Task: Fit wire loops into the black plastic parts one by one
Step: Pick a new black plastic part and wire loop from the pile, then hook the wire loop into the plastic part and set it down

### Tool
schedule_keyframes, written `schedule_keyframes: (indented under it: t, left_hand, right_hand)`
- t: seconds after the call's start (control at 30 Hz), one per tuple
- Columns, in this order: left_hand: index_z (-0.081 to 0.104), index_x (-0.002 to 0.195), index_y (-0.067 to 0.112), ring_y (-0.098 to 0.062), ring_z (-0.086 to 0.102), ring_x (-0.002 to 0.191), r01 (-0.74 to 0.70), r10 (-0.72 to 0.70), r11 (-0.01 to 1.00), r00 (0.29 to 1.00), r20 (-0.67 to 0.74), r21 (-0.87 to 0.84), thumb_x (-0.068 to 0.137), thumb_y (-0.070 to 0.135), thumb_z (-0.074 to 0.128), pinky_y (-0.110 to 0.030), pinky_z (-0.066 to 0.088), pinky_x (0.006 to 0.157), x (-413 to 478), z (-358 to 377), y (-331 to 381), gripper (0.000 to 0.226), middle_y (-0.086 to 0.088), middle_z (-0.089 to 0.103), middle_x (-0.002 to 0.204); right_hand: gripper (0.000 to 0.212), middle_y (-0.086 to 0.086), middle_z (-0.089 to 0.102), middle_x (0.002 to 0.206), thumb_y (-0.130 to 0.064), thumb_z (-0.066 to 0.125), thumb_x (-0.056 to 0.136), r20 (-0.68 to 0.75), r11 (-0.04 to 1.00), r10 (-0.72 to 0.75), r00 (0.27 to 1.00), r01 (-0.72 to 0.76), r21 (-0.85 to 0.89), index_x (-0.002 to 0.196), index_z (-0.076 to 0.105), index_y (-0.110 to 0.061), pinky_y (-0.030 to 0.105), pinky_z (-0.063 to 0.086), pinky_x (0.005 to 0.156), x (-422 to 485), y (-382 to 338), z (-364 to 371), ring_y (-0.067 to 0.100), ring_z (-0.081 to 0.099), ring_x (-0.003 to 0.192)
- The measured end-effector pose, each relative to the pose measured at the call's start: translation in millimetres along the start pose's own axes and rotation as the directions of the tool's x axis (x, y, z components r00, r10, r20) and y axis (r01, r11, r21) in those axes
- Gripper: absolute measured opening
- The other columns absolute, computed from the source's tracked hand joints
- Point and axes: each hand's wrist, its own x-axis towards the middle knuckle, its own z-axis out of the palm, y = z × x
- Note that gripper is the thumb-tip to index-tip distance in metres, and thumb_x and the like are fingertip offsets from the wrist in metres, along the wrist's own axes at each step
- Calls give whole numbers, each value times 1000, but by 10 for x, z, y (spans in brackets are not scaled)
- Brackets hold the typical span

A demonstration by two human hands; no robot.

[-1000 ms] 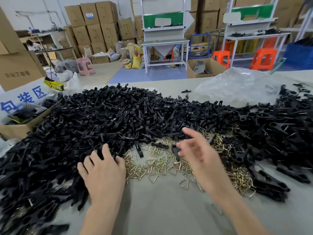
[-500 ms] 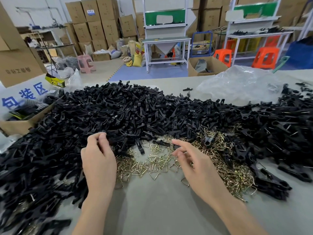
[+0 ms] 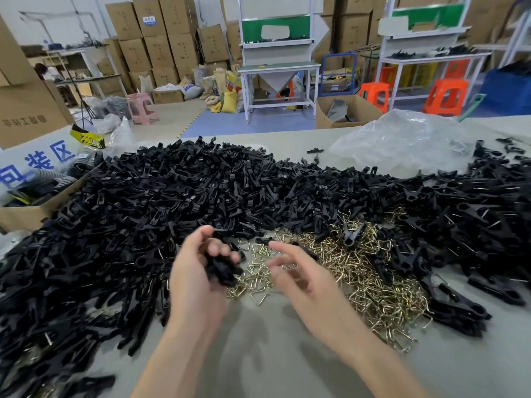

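A wide heap of black plastic parts (image 3: 178, 196) covers the table from left to right. In front of it lies a smaller heap of brass-coloured wire loops (image 3: 365, 271). My left hand (image 3: 195, 271) is raised over the near edge of the heaps and grips a few black plastic parts (image 3: 221, 268) in its curled fingers. My right hand (image 3: 298, 280) hovers just right of it above the wire loops, fingers loosely spread and blurred, with nothing seen in them.
The grey table top (image 3: 258, 354) lies bare near me. A cardboard box (image 3: 20, 214) with dark items stands at the left edge. A crumpled clear plastic bag (image 3: 408, 139) lies at the back right. Shelving, stools and stacked cartons fill the room behind.
My left hand has lifted off the black heap with parts in its grip and turned palm inward. My right hand has drawn back from the loops towards the left hand.
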Motion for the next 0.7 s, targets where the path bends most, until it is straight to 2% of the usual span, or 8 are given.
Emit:
schedule_keyframes:
  t: [0.03,0.1,0.2,0.3,0.4,0.47,0.6,0.7]
  left_hand:
    - [64,91,16,-16,52,55,77,-77,997,996,35,5,97,22,56,-29,52,52,-52,51,-92,11,3,47,61]
    - [67,88,18,-17,55,58,112,-114,993,991,76,30,97,22,57,-31,54,56,-141,121,-260,14,1,51,64]
    - [67,89,23,-18,59,70,-63,29,975,987,160,211,103,26,48,-32,51,61,-200,144,-396,24,1,56,71]
    - [67,91,29,-23,61,81,-251,173,880,960,220,403,106,32,44,-43,52,72,-181,107,-453,27,1,61,77]
    - [64,94,32,-12,62,77,-419,293,762,903,314,494,106,31,42,-28,54,69,-194,93,-476,25,4,64,78]
    - [62,96,35,-11,63,78,-491,335,677,869,364,548,103,36,42,-26,53,69,-206,84,-498,21,5,66,83]
    - [58,101,39,-10,63,88,-543,353,551,839,413,633,107,29,42,-22,50,73,-203,57,-553,20,13,65,91]
    - [54,104,44,-6,63,93,-540,330,491,841,428,683,104,43,39,-26,52,77,-184,38,-559,15,16,64,96]
  right_hand:
    - [39,-27,62,124,-52,58,96,40,998,22,999,-24,54,134,48,-58,29,59,82,0,6,69,3,67,101]
    - [39,-28,64,124,-53,62,94,31,996,39,999,-41,82,131,51,-58,33,55,94,11,17,191,3,67,107]
    - [26,-18,74,105,-30,64,99,-62,993,69,996,-62,104,114,63,-51,34,56,91,66,23,227,5,71,94]
    - [26,-9,78,99,-18,66,98,-67,981,118,991,-106,163,114,70,-38,38,57,93,103,41,182,12,74,92]
    - [35,-13,78,103,-17,66,97,-44,974,97,994,-86,208,107,72,-50,19,56,86,102,6,175,5,73,97]
    - [40,-15,78,100,-16,67,97,-46,965,104,994,-90,245,99,73,-56,12,52,79,113,-21,173,1,72,95]
    - [32,-8,79,101,-15,69,95,-93,942,163,982,-127,309,99,78,-45,26,57,87,148,33,146,10,73,98]
    - [20,-3,79,103,-15,69,95,-104,902,228,968,-170,398,108,77,-28,32,59,88,150,64,101,14,74,99]
